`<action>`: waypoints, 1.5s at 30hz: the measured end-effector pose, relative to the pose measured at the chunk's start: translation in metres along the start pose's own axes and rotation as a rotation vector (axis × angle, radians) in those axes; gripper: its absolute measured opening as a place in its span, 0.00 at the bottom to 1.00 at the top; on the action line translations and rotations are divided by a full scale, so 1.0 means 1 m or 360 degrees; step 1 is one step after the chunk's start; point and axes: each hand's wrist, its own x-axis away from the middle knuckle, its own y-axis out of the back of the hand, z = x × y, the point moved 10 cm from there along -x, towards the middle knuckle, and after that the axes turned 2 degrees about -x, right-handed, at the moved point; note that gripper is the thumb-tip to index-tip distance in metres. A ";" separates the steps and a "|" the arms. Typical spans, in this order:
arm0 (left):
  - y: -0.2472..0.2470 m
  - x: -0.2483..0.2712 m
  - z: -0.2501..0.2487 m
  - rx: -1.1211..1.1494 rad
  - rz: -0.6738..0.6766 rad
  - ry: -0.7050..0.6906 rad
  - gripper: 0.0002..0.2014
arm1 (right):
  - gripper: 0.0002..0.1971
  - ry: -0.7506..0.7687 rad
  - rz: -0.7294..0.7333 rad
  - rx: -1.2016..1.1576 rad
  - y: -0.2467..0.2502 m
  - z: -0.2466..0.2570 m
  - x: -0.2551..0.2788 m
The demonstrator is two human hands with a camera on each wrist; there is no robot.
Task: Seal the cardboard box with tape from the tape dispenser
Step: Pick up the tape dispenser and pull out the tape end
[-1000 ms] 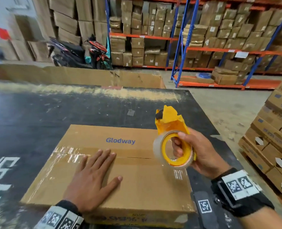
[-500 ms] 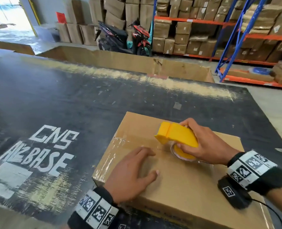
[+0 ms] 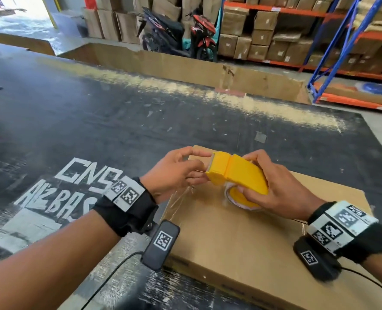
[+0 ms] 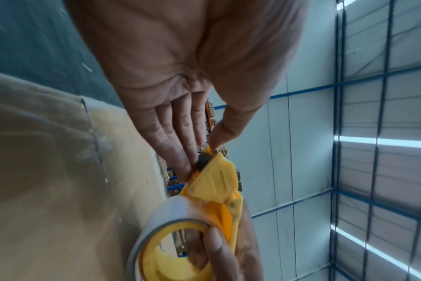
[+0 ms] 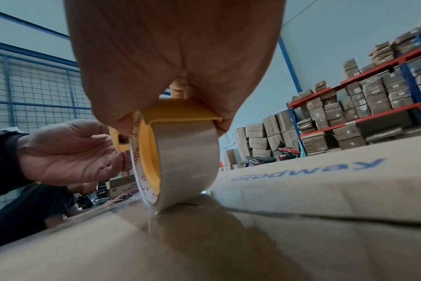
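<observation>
A flat brown cardboard box (image 3: 241,242) printed "Glodway" (image 5: 301,171) lies on the black table. My right hand (image 3: 252,175) grips the yellow tape dispenser (image 3: 241,175) from above. The dispenser's clear tape roll (image 5: 187,161) touches the box top beside the flap seam. My left hand (image 3: 199,168) is at the dispenser's front cutter end. There the thumb and fingers (image 4: 190,167) pinch the nose (image 4: 209,157). The tape's free end is not discernible. Older clear tape (image 3: 176,202) wraps the box's left edge.
The black table (image 3: 118,130) with white lettering stretches left and far. A long flattened cardboard sheet (image 3: 185,63) lines its far edge. Beyond it are motorbikes (image 3: 176,34) and racks of boxes (image 3: 319,41). A seated person (image 5: 48,205) is at the box's left end.
The dispenser came down from the air onto the box top. My left hand lifted off the box lid and moved to the dispenser's front end.
</observation>
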 end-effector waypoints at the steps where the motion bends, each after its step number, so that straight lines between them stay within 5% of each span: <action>1: 0.005 -0.002 0.000 0.0005 0.0000 0.0008 0.15 | 0.31 -0.0005 -0.0001 0.0004 -0.001 0.001 -0.002; 10: 0.045 -0.012 0.008 0.0085 -0.0054 0.0145 0.18 | 0.33 0.0045 0.0054 0.0055 -0.020 0.020 -0.018; 22: 0.027 -0.018 0.012 0.0269 0.0171 0.0191 0.12 | 0.32 0.0009 0.0046 -0.0056 -0.022 0.015 -0.021; 28: 0.010 -0.019 0.035 0.0398 0.0271 0.0459 0.17 | 0.32 -0.0014 0.0034 -0.0060 -0.022 0.013 -0.021; 34: 0.013 -0.025 0.031 0.0349 0.0270 0.0333 0.13 | 0.31 -0.0032 0.0033 -0.0060 -0.022 0.011 -0.021; 45: 0.003 -0.030 0.023 0.0364 0.0353 0.0154 0.22 | 0.27 -0.0115 -0.0047 -0.0169 -0.018 0.003 -0.027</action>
